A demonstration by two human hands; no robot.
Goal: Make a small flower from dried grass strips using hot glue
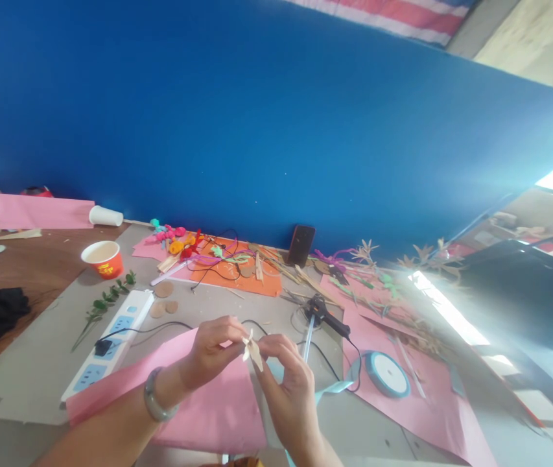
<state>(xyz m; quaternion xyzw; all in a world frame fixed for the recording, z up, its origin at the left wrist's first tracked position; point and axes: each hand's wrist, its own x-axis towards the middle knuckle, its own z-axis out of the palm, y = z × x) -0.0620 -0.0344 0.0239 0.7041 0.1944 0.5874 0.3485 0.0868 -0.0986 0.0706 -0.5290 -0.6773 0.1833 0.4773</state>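
Observation:
Between my two hands, above the table, is a small cream-coloured flower shape with pointed petals. My left hand, with a pale bangle on its wrist, pinches the flower's left side with thumb and forefinger. From the other side my right hand has its thumb and fingers closed on the same piece. The fingertips hide part of it. Under my hands lies a sheet of pink paper. Beyond them, to the right, a black hot glue gun rests with a clear glue stick in its back.
A white power strip with a plug stands left, near a green leafy sprig and a red paper cup. A phone leans on the blue partition. Right lies a blue ribbon spool. Orange paper carries craft scraps.

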